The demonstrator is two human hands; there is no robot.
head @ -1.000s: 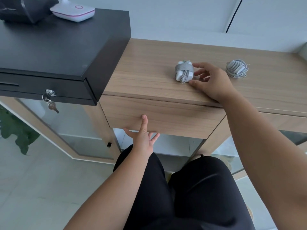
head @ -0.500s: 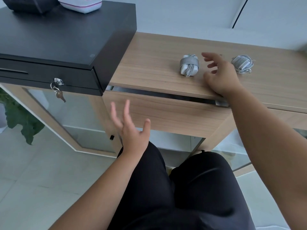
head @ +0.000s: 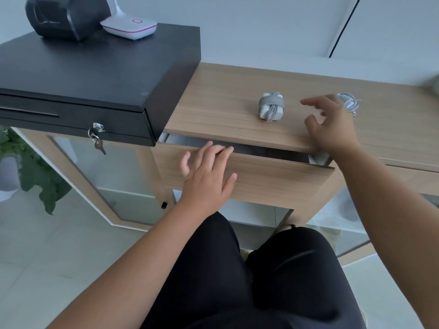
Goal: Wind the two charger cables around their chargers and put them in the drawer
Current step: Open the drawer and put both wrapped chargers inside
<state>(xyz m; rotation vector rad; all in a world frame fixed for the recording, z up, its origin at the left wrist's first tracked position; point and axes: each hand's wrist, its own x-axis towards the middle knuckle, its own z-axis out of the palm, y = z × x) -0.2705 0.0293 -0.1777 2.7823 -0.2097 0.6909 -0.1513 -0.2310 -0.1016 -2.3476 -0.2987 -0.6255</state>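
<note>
Head view: both wound chargers (head: pixel 271 106) (head: pixel 347 102) are seen on the desk (head: pixel 221 96). Nothing is held by the relaxed left hand (head: pixel 207 176) or right hand (head: pixel 330 129). The drawer (head: pixel 273 179) is barely opened and probably needs pulling next.

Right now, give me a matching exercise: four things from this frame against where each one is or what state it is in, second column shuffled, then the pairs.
Things:
1. drawer
2. left hand
3. wound charger
4. key

Places or states:
A. hangs from the black box's lock
B. lies on the wooden top
C. open a crack
D. fingers over the drawer front's upper edge

Pairs: 1-C, 2-D, 3-B, 4-A
</note>
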